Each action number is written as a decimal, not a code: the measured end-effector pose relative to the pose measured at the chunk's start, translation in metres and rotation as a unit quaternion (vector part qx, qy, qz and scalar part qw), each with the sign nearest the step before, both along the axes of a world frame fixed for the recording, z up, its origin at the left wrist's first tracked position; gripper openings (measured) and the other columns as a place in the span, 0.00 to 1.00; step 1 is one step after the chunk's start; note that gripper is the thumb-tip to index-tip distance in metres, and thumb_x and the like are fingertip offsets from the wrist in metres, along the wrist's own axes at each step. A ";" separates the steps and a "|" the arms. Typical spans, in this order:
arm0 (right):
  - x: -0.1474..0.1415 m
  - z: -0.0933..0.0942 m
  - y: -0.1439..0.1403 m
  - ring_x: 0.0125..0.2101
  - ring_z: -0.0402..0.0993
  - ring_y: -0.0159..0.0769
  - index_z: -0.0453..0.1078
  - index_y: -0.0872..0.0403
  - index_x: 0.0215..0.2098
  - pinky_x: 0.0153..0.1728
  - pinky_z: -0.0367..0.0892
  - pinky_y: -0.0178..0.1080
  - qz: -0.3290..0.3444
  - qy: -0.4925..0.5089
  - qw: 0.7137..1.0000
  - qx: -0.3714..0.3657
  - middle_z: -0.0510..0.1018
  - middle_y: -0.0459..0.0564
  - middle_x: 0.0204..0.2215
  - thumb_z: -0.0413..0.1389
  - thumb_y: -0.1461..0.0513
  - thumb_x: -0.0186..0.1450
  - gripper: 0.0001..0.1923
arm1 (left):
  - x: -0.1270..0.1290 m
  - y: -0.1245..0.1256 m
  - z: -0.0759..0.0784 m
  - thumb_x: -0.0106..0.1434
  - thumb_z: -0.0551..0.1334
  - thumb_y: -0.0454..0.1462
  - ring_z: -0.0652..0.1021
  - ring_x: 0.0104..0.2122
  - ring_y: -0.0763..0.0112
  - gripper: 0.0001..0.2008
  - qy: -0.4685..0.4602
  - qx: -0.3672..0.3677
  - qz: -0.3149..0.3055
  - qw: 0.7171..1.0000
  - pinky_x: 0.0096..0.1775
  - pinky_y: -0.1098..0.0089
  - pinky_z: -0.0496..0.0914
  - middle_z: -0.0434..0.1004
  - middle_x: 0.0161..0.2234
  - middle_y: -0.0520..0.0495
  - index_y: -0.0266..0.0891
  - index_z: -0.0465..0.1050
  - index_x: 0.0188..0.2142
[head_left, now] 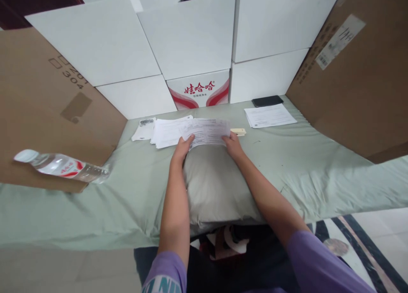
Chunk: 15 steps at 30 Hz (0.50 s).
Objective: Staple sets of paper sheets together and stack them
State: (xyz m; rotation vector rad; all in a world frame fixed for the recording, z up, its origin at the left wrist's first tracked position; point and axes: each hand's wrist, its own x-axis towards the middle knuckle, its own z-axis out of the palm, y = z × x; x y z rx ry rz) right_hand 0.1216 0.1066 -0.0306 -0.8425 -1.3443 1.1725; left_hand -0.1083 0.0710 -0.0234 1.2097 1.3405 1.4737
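Between my two hands is a printed sheet of paper, its surface bowed a little above the cushion. My left hand pinches the sheet's left edge, thumb on top. At the right edge my right hand grips it the same way. Whether it is one sheet or more, I cannot tell. A pile of papers lies on the green cloth just left of the held sheet, partly behind it. Beside my right hand a cream-coloured stapler-like object shows in part.
A second paper stack lies at right, with a black phone behind it. White boxes wall the back; cardboard panels stand left and right. A water bottle stands left. A grey-green cushion lies under my forearms.
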 end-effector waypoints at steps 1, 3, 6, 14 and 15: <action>0.000 -0.001 0.000 0.44 0.77 0.46 0.77 0.51 0.33 0.55 0.68 0.54 0.002 -0.010 1.000 -0.004 0.83 0.48 0.34 0.55 0.57 0.55 0.12 | -0.001 0.001 -0.001 0.58 0.69 0.49 0.74 0.60 0.53 0.23 0.000 -0.001 0.002 1.000 0.65 0.53 0.61 0.80 0.53 0.39 0.39 0.78 0.49; 0.000 -0.001 0.001 0.44 0.77 0.46 0.76 0.51 0.31 0.54 0.69 0.54 0.007 -0.016 1.000 -0.013 0.82 0.47 0.32 0.53 0.58 0.54 0.12 | -0.002 0.002 -0.002 0.58 0.69 0.49 0.74 0.60 0.53 0.23 -0.006 -0.003 0.004 1.000 0.64 0.53 0.62 0.80 0.53 0.39 0.39 0.78 0.48; 0.001 0.002 0.002 0.40 0.79 0.44 0.75 0.52 0.34 0.48 0.74 0.51 0.014 0.019 0.999 -0.043 0.82 0.48 0.32 0.55 0.58 0.54 0.12 | -0.003 0.003 -0.002 0.57 0.69 0.48 0.74 0.59 0.54 0.24 -0.031 -0.002 0.011 0.999 0.61 0.53 0.66 0.80 0.52 0.40 0.39 0.77 0.50; 0.001 0.011 -0.005 0.18 0.75 0.33 0.69 0.53 0.39 0.17 0.67 0.34 0.052 0.025 0.990 -0.132 0.82 0.48 0.29 0.61 0.52 0.59 0.16 | -0.004 -0.005 0.013 0.59 0.66 0.51 0.83 0.33 0.57 0.30 -0.041 -0.106 0.007 0.993 0.28 0.64 0.76 0.82 0.37 0.40 0.37 0.69 0.56; 0.001 0.013 -0.006 0.17 0.74 0.33 0.69 0.53 0.39 0.16 0.65 0.33 0.040 0.010 0.991 -0.129 0.81 0.48 0.28 0.60 0.52 0.59 0.15 | -0.006 -0.006 0.014 0.60 0.66 0.50 0.82 0.29 0.59 0.28 -0.015 -0.116 0.016 0.993 0.25 0.66 0.73 0.82 0.34 0.41 0.37 0.70 0.55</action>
